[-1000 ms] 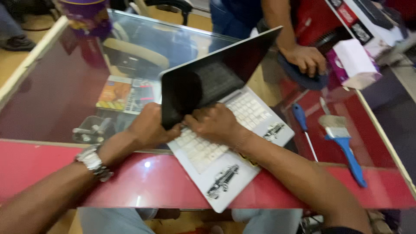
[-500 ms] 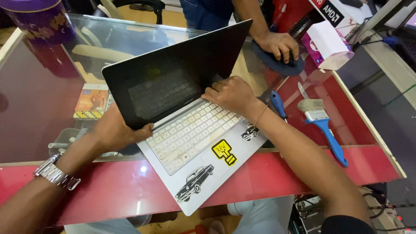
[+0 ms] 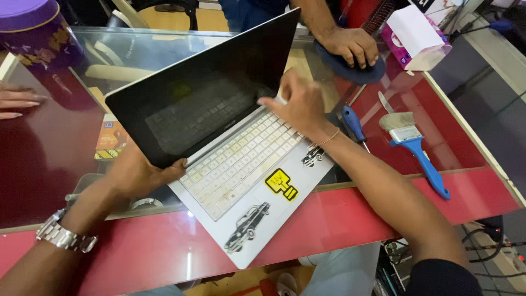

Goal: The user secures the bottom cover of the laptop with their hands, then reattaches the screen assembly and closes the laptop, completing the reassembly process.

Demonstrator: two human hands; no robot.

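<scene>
Since half a sec ago, right hand (image 3: pixel 298 104) slid up the keyboard toward the hinge, fingers loose, gripping nothing. Left hand (image 3: pixel 139 175) kept pinching the laptop (image 3: pixel 241 181) at its left hinge corner. Laptop sat angled on the glass counter (image 3: pixel 49 148), lid w/ dark screen wider open.
</scene>
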